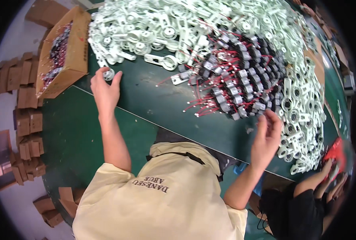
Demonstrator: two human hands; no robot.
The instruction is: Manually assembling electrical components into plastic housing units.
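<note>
My left hand (106,90) reaches to the near edge of a heap of white plastic housings (146,26). Its thumb and fingers close around the ring end of one white plastic housing (109,74). My right hand (267,136) hovers at the near right edge of a pile of small grey motors (242,76) with red wires. Its fingers are bent and the thumb stands apart from them, and I see nothing held between them. More white housings with dark round centres (300,116) lie just right of that hand.
A cardboard box (76,48) of wired parts stands at the table's left end. The dark green table (166,104) has a pale front edge before me. Stacked cartons (28,120) line the left floor. At lower right, a co-worker's hands (334,176) handle a red bag (334,150).
</note>
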